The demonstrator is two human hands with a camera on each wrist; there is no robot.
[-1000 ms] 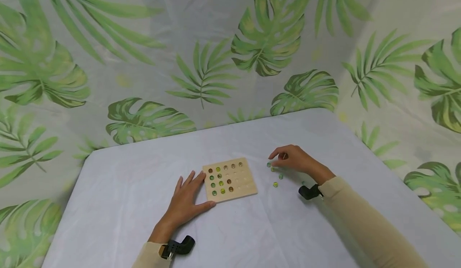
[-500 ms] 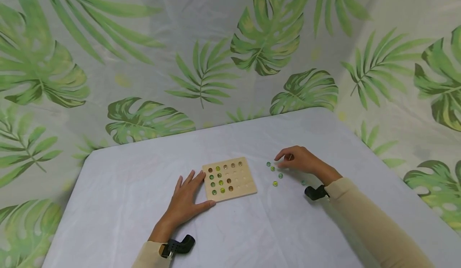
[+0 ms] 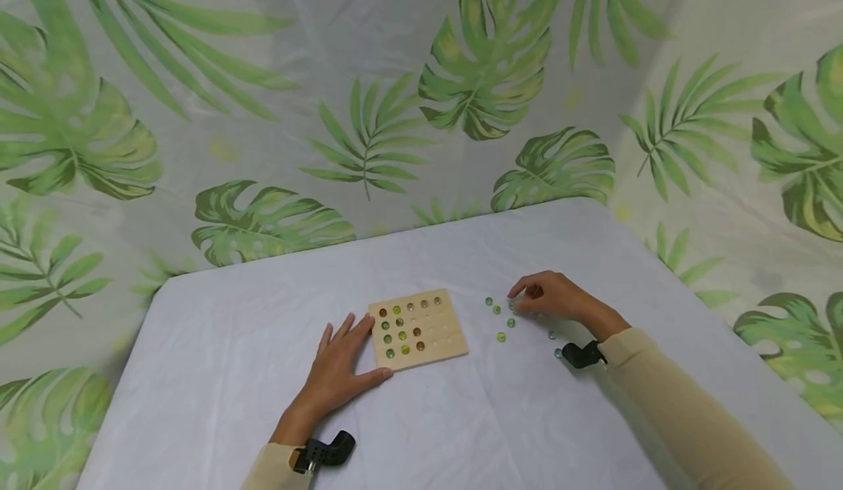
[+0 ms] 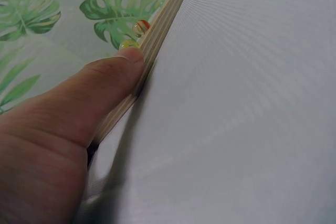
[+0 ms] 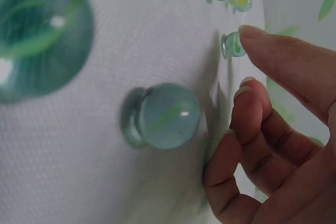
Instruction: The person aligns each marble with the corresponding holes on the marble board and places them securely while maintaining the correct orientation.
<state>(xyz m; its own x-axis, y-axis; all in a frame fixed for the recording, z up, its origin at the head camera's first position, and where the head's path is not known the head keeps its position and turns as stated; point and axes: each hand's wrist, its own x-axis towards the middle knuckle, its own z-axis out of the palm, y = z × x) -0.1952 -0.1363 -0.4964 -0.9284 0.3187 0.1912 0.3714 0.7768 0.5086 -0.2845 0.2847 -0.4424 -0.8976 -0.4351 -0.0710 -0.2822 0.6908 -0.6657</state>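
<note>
My left hand (image 3: 339, 362) lies at the left side of a wooden marble board (image 3: 454, 347), fingers spread and straight. Its thumb (image 4: 118, 72) presses the near edge, beside a yellow marble (image 4: 129, 44) and an orange-streaked marble (image 4: 141, 28). Marbles fill the board's left columns and far row. To the right of the board, my right hand (image 3: 553, 296) is low over the cloth, with thumb and bent fingers apart. A clear green-streaked marble (image 5: 234, 44) shows right at the thumb tip in the right wrist view; nothing is gripped between the fingers.
Several loose marbles lie right of the board, among them a yellow-green marble (image 3: 501, 336) and a green marble (image 3: 489, 301). Two bluish marbles, one of them a clear marble (image 5: 169, 116), sit below the right wrist. A leaf-print curtain (image 3: 369, 132) hangs behind the white-covered table (image 3: 250, 314).
My right hand has shifted a little to the right, away from the leftmost loose marbles. A marble now shows at its fingertips. The left hand and board have stayed put.
</note>
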